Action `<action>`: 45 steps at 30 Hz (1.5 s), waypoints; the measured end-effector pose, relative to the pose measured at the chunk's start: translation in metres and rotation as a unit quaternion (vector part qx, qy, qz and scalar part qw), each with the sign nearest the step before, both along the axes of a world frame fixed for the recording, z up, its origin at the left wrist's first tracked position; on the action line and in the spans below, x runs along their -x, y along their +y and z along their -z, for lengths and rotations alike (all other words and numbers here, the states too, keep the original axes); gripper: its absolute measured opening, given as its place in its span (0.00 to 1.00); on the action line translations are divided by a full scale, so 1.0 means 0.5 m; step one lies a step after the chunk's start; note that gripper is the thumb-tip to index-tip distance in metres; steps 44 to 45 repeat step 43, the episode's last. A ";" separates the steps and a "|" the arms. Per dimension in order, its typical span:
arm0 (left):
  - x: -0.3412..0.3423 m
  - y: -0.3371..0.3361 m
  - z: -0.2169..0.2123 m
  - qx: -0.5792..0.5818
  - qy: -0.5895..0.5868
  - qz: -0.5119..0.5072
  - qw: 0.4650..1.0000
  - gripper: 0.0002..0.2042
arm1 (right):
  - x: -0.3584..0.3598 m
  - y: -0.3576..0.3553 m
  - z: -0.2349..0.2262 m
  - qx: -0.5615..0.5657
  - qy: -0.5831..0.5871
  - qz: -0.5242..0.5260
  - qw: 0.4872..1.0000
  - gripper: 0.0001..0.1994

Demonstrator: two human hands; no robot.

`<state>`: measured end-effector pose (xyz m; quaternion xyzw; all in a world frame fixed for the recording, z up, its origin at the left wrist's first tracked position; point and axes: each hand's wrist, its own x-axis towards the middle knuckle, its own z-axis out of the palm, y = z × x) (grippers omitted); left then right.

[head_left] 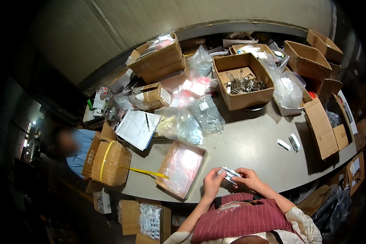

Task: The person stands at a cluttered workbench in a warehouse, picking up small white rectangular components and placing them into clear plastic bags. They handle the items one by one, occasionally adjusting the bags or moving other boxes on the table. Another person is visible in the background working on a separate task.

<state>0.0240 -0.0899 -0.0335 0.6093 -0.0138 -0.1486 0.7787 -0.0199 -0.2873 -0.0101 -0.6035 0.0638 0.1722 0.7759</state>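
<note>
Close to the table's front edge, my left hand (212,182) and my right hand (249,179) are both closed on a small bundle of shiny silver metal pieces (230,175). The pieces look long and narrow; their exact kind is too small to make out. Two similar pieces lie farther right on the table, a slim silver one (284,144) and a wider one (295,142). Left of my hands stands a shallow cardboard box (203,156) with clear plastic bags (182,166) in it.
An open carton (242,100) of small metal parts stands at the back, beside a bag of small silver parts (209,116). Papers (135,129) and a strapped carton (112,164) are at left, near a person in blue (80,148). Another open carton (319,130) stands at right.
</note>
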 end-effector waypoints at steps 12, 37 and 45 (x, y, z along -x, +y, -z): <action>0.001 0.000 0.002 0.011 -0.003 0.008 1.000 0.14 | -0.002 -0.010 0.022 0.002 0.067 -0.012 0.998 0.14; 0.017 -0.020 0.002 0.078 0.055 0.035 0.995 0.14 | 0.014 -0.037 0.009 -0.073 0.049 0.019 0.996 0.14; 0.046 -0.027 -0.019 0.066 0.036 -0.056 0.996 0.14 | 0.005 -0.041 -0.005 -0.042 0.023 -0.038 0.998 0.15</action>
